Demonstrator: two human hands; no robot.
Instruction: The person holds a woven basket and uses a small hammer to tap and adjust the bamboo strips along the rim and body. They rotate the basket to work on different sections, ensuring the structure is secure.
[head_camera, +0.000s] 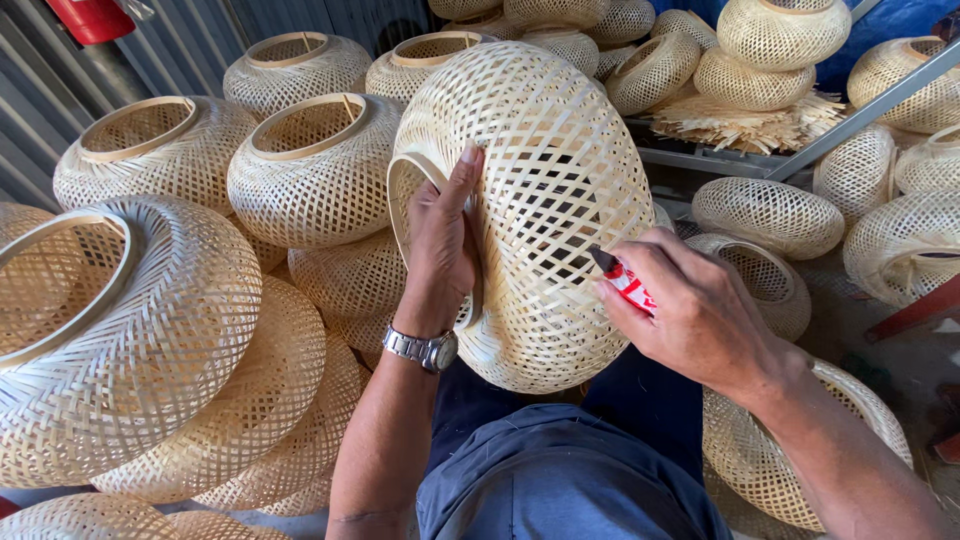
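Gripping the rim of a woven bamboo basket (545, 190) held over the lap, the left hand (442, 240) steadied it — the right hand (690, 310) clenched a red marker (622, 279), its tip touching the weave, stacked baskets (160, 330) nearby.

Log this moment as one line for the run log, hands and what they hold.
left hand: grips rim of woven bamboo shade | right hand: holds red marker, tip at weave | surroundings: stacked shades

A woven basket (530, 200) fills the frame's centre, the left hand (440, 240) on its left rim, the right hand (700, 310) with a marker (622, 280) at its right. Stacked baskets (150, 340) lie left; a shelf (720, 155) of baskets sits upper right.
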